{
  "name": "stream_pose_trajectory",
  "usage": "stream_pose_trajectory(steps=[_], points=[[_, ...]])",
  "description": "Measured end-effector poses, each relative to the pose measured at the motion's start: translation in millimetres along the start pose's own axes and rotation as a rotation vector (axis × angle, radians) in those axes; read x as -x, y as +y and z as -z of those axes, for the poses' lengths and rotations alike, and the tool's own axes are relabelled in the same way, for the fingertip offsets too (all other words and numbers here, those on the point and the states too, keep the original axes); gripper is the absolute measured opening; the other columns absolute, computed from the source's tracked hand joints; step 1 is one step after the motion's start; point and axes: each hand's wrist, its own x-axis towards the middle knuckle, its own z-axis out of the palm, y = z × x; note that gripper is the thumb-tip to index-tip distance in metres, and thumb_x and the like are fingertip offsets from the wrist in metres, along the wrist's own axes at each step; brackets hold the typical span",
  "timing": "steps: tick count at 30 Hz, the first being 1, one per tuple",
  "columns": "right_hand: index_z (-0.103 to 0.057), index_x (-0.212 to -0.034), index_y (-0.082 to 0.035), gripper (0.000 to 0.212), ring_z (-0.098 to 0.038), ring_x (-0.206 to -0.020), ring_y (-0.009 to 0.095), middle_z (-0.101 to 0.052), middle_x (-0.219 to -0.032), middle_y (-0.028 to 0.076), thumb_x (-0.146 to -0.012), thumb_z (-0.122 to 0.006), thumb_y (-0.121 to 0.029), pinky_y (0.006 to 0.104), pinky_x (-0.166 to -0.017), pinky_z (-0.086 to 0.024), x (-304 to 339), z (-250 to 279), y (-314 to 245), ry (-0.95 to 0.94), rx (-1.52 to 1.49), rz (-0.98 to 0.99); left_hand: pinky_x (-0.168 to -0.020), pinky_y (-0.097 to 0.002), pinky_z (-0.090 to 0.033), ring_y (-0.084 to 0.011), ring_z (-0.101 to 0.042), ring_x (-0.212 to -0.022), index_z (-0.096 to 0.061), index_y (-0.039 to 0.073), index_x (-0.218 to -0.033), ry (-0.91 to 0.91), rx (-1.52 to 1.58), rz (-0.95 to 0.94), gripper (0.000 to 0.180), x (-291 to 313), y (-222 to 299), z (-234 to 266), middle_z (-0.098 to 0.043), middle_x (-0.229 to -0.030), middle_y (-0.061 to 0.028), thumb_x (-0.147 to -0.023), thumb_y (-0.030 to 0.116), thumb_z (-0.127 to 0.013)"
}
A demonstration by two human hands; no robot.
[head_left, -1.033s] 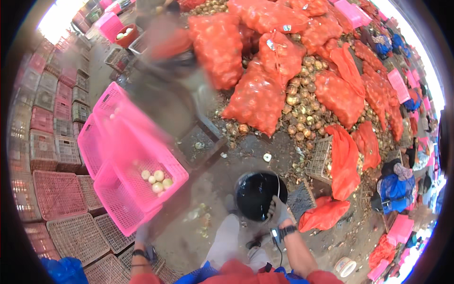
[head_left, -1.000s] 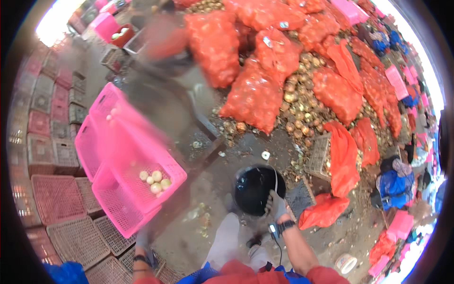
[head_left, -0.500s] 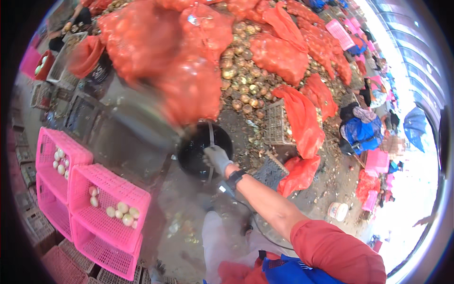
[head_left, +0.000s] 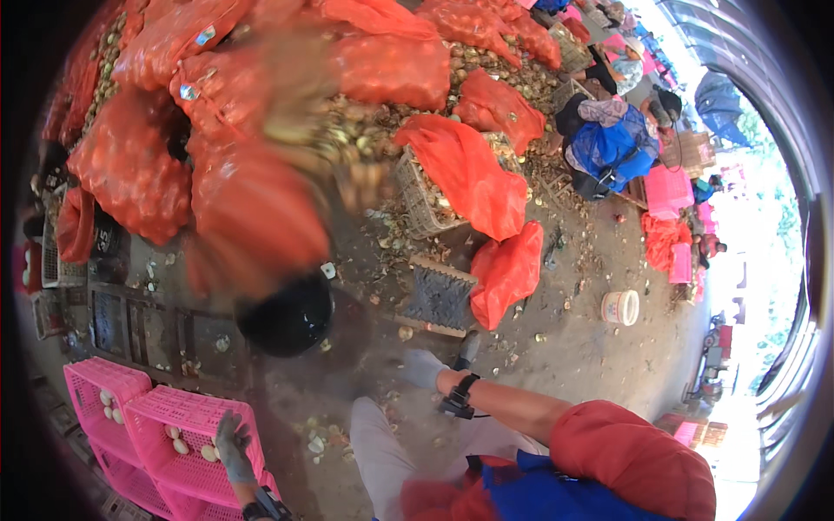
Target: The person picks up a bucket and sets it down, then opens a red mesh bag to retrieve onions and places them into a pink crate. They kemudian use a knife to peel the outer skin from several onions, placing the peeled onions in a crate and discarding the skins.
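Pink crates (head_left: 191, 408): left of the bucket and nearer; the few pale onions (head_left: 181, 446) visible leave much room, so little seems done.
Left hand (head_left: 233, 441): gloved, at a crate's edge; cannot tell whether it grips.
Black bucket (head_left: 288, 317): tilted, neither hand touching it.
Red bags (head_left: 391, 74): beyond the bucket, bulging; plenty seems left.
Right hand (head_left: 423, 368): right of the bucket, blurred; nothing seen held, finger opening unclear.
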Motion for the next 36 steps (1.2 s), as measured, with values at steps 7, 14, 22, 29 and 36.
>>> stream_pose_trajectory(steps=[7,14,22,29,36], points=[[-0.070,-0.111,-0.018,0.033,-0.059,-0.113,0.026,-0.067,-0.117,0.009,-0.085,-0.068,-0.039,0.0468,-0.110,-0.032,123,135,-89,0.103,-0.018,0.911,-0.096,-0.0336,-0.047,-0.0188,-0.055,-0.117,-0.051,0.006,-0.138,-0.222,-0.273,-0.401,0.037,87,-2,-102,-0.058,-0.131,-0.0068,-0.103,0.017,-0.046],[-0.072,-0.104,-0.018,0.030,-0.063,-0.097,0.023,-0.069,-0.093,0.000,-0.076,-0.076,-0.029,0.0503,-0.109,-0.031,295,251,-117,0.004,0.263,1.161,-0.054,-0.0276,-0.042,-0.0060,-0.057,-0.065,-0.066,0.012,-0.103,-0.042,-0.256,-0.084,0.022,124,54,-274,-0.063,-0.086,0.0049,-0.092,0.031,-0.064],[-0.073,-0.103,-0.016,0.033,-0.062,-0.087,0.021,-0.068,-0.089,0.000,-0.075,-0.080,-0.030,0.0510,-0.114,-0.024,384,235,-163,-0.225,0.138,1.421,-0.064,-0.0330,-0.051,-0.0187,-0.066,-0.079,-0.069,0.007,-0.111,-0.343,0.055,-0.197,0.022,66,41,-283,-0.069,-0.094,-0.0046,-0.092,0.019,-0.065],[-0.067,-0.102,-0.013,0.031,-0.061,-0.098,0.023,-0.066,-0.097,0.005,-0.084,-0.067,-0.038,0.0557,-0.112,-0.027,388,211,-194,-0.403,0.148,1.408,-0.067,-0.0347,-0.052,-0.0218,-0.067,-0.083,-0.069,0.005,-0.112,-0.432,-0.065,-0.273,0.022,99,87,-359,-0.070,-0.096,-0.0069,-0.093,0.014,-0.065],[-0.067,-0.100,-0.015,0.024,-0.062,-0.089,0.024,-0.064,-0.087,0.005,-0.086,-0.066,-0.035,0.0544,-0.110,-0.027,384,175,-201,-0.453,0.062,1.376,-0.072,-0.0326,-0.050,-0.0187,-0.065,-0.087,-0.066,0.009,-0.119,-0.367,-0.135,-0.309,0.030,142,95,-338,-0.068,-0.103,-0.0046,-0.092,0.023,-0.065]])
